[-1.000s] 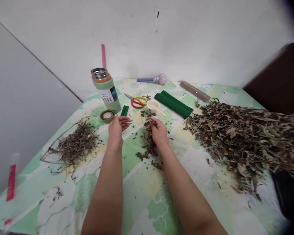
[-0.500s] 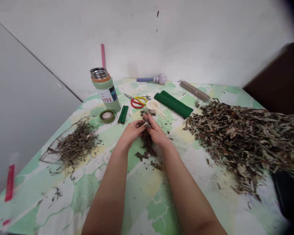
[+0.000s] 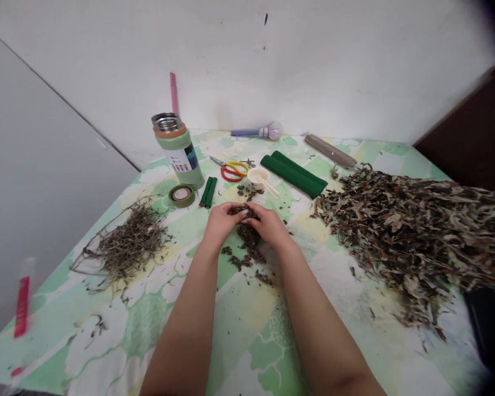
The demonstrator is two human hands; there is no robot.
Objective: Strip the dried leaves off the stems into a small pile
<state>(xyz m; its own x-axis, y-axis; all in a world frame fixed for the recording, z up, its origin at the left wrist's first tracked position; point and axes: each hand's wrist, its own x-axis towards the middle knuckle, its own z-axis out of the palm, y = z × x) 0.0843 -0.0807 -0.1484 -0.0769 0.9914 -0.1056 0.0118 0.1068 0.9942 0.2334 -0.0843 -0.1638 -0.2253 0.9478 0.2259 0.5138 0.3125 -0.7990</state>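
Observation:
My left hand (image 3: 224, 221) and my right hand (image 3: 268, 222) meet over the middle of the table, thumbs close together. Between their fingers is a clump of dried leaves (image 3: 240, 211), which both hands pinch. Right below lies a small heap of crumbled leaf bits (image 3: 249, 242), with loose crumbs around it. Just beyond the hands stands a small white cup (image 3: 257, 177) with pale sticks (image 3: 269, 187) leaning over its rim. A large pile of dried leaves (image 3: 400, 231) spreads on the right. On the left lies a tangle of dry stems (image 3: 132, 242).
An uncapped green thermos (image 3: 181, 157) stands at the back left, its lid (image 3: 181, 195) before it. Nearby are small green rolls (image 3: 208, 192) and scissors (image 3: 233, 169). Larger green rolls (image 3: 292, 174), a brown roll (image 3: 330, 150) and a purple-handled object (image 3: 256, 132) lie near the wall.
My right hand's fingers have come down and curled in toward the left hand around the clump. A few more crumbs lie left of the small heap. The view has shifted slightly.

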